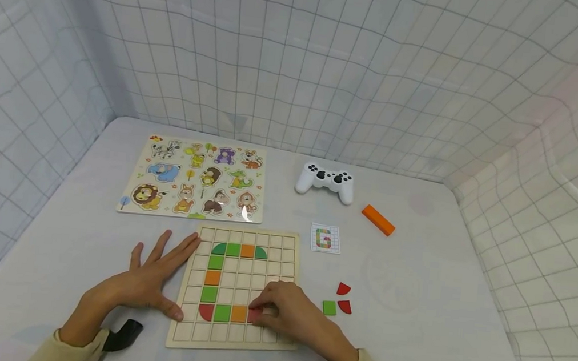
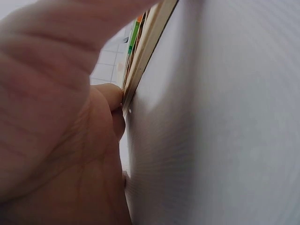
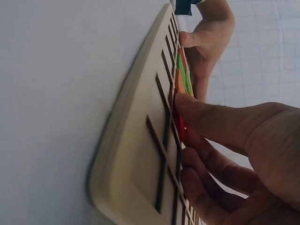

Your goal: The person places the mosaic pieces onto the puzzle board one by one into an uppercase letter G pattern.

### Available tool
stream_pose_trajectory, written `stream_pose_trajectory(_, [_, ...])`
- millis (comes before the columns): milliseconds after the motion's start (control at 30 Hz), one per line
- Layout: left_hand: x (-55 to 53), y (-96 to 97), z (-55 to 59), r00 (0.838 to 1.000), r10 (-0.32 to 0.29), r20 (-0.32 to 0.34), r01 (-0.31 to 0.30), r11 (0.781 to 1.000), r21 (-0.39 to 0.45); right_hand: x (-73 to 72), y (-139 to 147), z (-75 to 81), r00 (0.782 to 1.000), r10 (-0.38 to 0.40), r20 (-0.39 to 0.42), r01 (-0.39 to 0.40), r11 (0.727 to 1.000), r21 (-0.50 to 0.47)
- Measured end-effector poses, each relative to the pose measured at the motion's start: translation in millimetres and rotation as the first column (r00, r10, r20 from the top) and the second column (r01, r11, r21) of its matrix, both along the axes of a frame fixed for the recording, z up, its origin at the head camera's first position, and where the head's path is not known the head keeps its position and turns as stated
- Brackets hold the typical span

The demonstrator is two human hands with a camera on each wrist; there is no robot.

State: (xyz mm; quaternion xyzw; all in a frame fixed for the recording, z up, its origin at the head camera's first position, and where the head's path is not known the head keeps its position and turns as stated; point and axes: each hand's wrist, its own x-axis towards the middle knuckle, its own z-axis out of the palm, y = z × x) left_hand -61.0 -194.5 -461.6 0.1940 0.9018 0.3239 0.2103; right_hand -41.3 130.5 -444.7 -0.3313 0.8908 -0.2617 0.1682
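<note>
A wooden grid board (image 1: 193, 332) lies on the white surface, with green, orange and red tiles set in its squares. My right hand (image 1: 290, 312) pinches a red tile (image 1: 253, 315) at the right end of the lower row, beside an orange tile (image 1: 238, 313). In the right wrist view the thumb and fingers are around that red tile (image 3: 178, 117), low on the board. My left hand (image 1: 148, 283) has its fingers spread, the fingertips and thumb touching the board's left edge. Part of the red tile is hidden by my fingers.
Right of the board lie a green square (image 1: 329, 308) and two red quarter-round pieces (image 1: 343, 289). A pattern card (image 1: 325, 238) sits near the upper right corner. Farther back are an animal puzzle (image 1: 198, 178), a white game controller (image 1: 325, 182) and an orange block (image 1: 378, 220).
</note>
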Motion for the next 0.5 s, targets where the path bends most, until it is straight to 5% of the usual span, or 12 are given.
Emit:
stream_pose_trajectory(300, [1.3, -1.6, 0.6, 1.000, 0.003, -0.001, -0.003, 1.000, 0.010, 4.0, -1, -0.9, 0.997, 0.019, -0.068, -0.018, 1.000, 0.016])
stream_pose_trajectory(500, [1.4, -0.7, 1.6, 1.000, -0.005, 0.002, 0.005, 1.000, 0.012, 7.3, 24, 9.5, 0.995, -0.090, -0.048, 0.091, 0.996, 0.006])
